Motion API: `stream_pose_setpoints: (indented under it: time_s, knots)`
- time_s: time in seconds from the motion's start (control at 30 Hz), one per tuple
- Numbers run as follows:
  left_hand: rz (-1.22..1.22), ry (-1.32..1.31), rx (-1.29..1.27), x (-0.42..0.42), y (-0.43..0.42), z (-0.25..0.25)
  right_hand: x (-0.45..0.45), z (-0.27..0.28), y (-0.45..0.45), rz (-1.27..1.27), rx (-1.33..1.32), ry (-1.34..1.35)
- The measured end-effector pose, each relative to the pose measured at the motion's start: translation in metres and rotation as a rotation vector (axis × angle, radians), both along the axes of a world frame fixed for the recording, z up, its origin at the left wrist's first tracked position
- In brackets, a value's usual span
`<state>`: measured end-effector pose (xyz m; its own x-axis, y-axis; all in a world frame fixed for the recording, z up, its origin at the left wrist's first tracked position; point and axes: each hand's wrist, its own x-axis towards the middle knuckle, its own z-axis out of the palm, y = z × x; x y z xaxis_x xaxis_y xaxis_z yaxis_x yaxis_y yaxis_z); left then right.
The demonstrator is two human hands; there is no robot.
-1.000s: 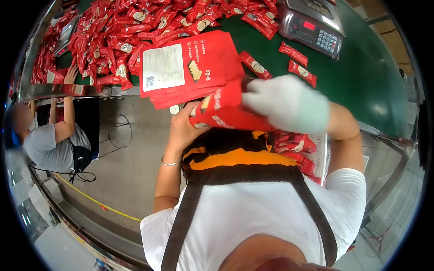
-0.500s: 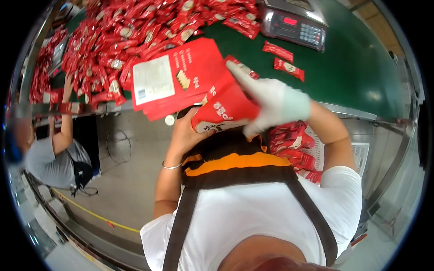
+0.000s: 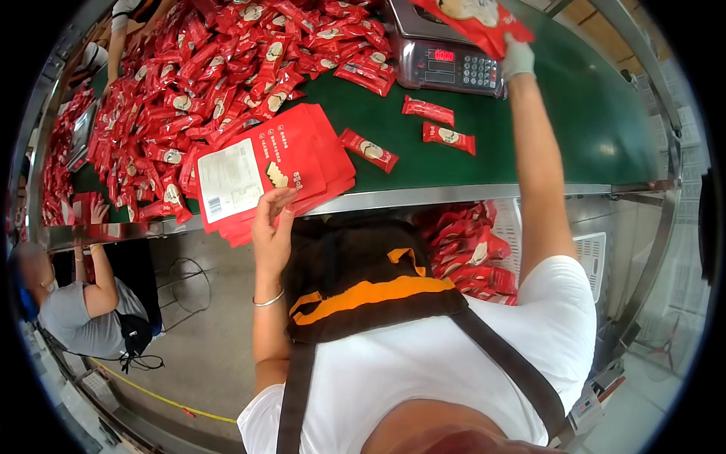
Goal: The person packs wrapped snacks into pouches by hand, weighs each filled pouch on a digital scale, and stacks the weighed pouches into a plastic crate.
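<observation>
My right hand [image 3: 519,59], in a pale glove, grips a red printed pouch [image 3: 484,24] by its side, above the weighing scale [image 3: 448,69]. The scale's red display is lit, and the pouch hides part of its pan. My bare left hand [image 3: 271,238] is at the near edge of a stack of flat red pouches [image 3: 302,151]. Its fingers are apart, slightly bent, and overlap the pouches. The stack overhangs the table's metal edge. Beside it lies a small red snack packet [image 3: 368,150], with two more packets [image 3: 448,138] in front of the scale.
A large heap of red snack packets [image 3: 219,98] covers the left of the green table [image 3: 582,144]. Filled red pouches [image 3: 473,253] sit in a white basket [image 3: 510,231] below the table edge. One person [image 3: 91,310] works at the left, and another person's arm reaches in farther back.
My right hand has carried the red pouch from in front of me up and right, over the scale. My left hand has let go of that pouch and moved left to the stack.
</observation>
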<state>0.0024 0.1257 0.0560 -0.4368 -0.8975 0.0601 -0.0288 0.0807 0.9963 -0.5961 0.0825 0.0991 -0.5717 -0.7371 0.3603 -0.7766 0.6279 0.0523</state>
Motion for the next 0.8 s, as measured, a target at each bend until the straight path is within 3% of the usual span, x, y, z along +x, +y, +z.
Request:
stream_pose_setpoints:
  time_s: [0.03,0.13,0.23,0.27,0.3,0.4,0.57,0.63,0.8]
  knots:
    - [0.001,0.004,0.002,-0.002,0.000,-0.003,0.007,-0.010,-0.007,-0.097,0.139,0.007]
    - [0.001,0.017,0.037,-0.004,-0.006,-0.015,0.008,-0.044,-0.007,-0.175,0.061,-0.058]
    - [0.092,-0.091,-0.055,-0.003,-0.018,-0.027,0.043,-0.040,0.014,-0.098,-1.405,-1.469]
    - [0.166,-0.219,-0.240,-0.003,-0.024,-0.028,0.044,-0.043,0.027,0.021,-1.453,-1.547]
    - [0.238,-0.346,-0.428,-0.005,-0.029,-0.029,0.046,-0.049,0.041,0.016,-1.441,-1.541]
    - [0.299,-0.430,-0.626,-0.014,-0.043,-0.043,0.049,-0.085,0.092,-0.240,-1.451,-1.671]
    - [0.231,-0.681,-0.678,-0.042,-0.042,-0.076,0.040,-0.165,0.174,-0.427,-1.341,-1.333]
    - [0.238,-0.912,-0.786,-0.047,-0.036,-0.083,0.046,-0.165,0.188,-0.409,-1.525,-1.342]
    - [0.244,-0.865,-0.768,-0.049,-0.036,-0.086,0.040,-0.159,0.189,-0.407,-1.460,-1.414]
